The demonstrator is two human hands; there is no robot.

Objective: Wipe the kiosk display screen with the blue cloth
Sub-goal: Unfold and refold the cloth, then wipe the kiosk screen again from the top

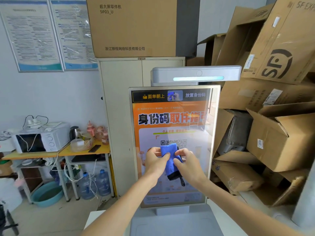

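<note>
Blue cloth [168, 159], one piece hanging with its long axis vertical and its dark loop pointing down, is pinched between two hands, the left hand [155, 160] and right hand [186, 161] curled around its upper edges, before the single upright kiosk screen [172, 120].

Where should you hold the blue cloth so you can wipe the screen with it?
Probably by the upper blue part of the cloth, from the front, palm flat behind the fold. Both the left hand and right hand pinch it there now. The dark edge and loop hang loose below, so gripping low would likely flop against the screen.
</note>
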